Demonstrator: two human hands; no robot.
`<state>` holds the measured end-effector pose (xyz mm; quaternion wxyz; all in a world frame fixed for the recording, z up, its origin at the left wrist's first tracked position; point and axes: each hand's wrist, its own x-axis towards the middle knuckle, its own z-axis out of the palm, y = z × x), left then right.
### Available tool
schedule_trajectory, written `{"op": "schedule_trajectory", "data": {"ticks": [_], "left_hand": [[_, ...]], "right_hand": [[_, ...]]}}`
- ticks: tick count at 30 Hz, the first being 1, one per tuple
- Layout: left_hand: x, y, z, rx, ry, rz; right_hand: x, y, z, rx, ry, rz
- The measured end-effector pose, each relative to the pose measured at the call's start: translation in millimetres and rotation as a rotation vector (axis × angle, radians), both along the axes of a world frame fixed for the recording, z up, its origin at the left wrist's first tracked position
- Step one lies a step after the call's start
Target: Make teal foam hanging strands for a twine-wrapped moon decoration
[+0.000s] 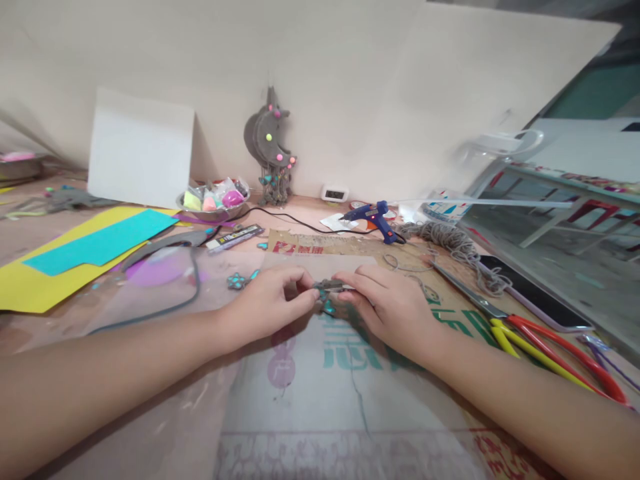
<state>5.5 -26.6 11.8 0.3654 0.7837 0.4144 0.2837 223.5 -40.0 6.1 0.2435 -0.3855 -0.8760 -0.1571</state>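
My left hand [273,300] and my right hand [395,303] meet at the middle of the work surface, fingertips pinched on a small grey craft piece [331,285]. Turquoise bits [329,307] show just beneath it; whether they are joined to it I cannot tell. Blur and the fingers hide part of the piece. Beside my left hand lies a small grey ornament with turquoise spots [237,281]. Under both hands is a translucent sheet [300,400] over printed cardboard [320,245].
A blue glue gun [373,217] stands behind the hands, near a grey yarn coil [445,240]. Scissors [505,317] and a phone [535,293] lie at right. Yellow card [30,283], turquoise card [100,241] and a bowl [210,215] are left; a moon decoration [267,140] stands behind.
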Motion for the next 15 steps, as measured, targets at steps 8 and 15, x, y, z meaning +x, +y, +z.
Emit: {"op": "schedule_trajectory", "data": {"ticks": [8, 15], "left_hand": [[-3.0, 2.8, -5.8, 0.028, -0.004, -0.029], [-2.9, 2.9, -6.5, 0.024, -0.013, -0.034]], "right_hand": [[0.5, 0.4, 2.2, -0.048, 0.013, 0.018], [2.4, 2.1, 1.5, -0.097, 0.011, 0.026]]}}
